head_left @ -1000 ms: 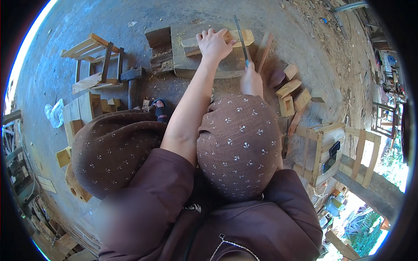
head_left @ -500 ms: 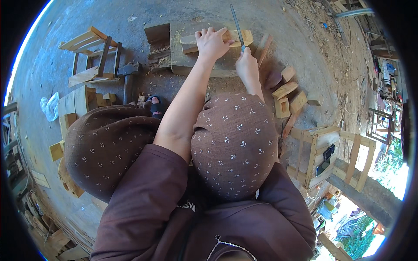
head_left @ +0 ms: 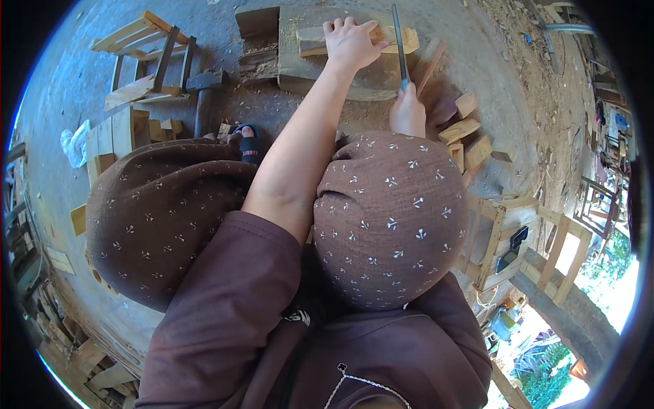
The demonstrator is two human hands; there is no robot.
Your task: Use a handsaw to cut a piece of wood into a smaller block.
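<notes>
Just past the two brown patterned knees point(head_left: 392, 218), small wooden offcuts point(head_left: 460, 129) lie on the floor point(head_left: 313, 117) at the right, and a sandalled foot point(head_left: 248, 140) shows at the left with a hammer point(head_left: 206, 81) near it. A little farther out, the right hand point(head_left: 407, 112) is closed around the handle of a long, narrow tool, likely a file point(head_left: 399, 44). Beyond the near edge of a broad wooden block point(head_left: 317, 85), the left hand point(head_left: 354, 44) is clamped over a pale wood bar point(head_left: 313, 42), its fingers spread across the top. The bar lies lengthwise on the block, nearer the far edge than the near one, with its right end close to the block's right edge. The file crosses over that end, its tip pointing away past the far edge; whether it touches the wood, I cannot tell. Pale crumbs on the block suggest some wood has come off there. The work seems to be under way: the bar is in one piece, but how much is shaped and how much is left is too small to judge. Farther left stands a slatted stool point(head_left: 144, 37).
</notes>
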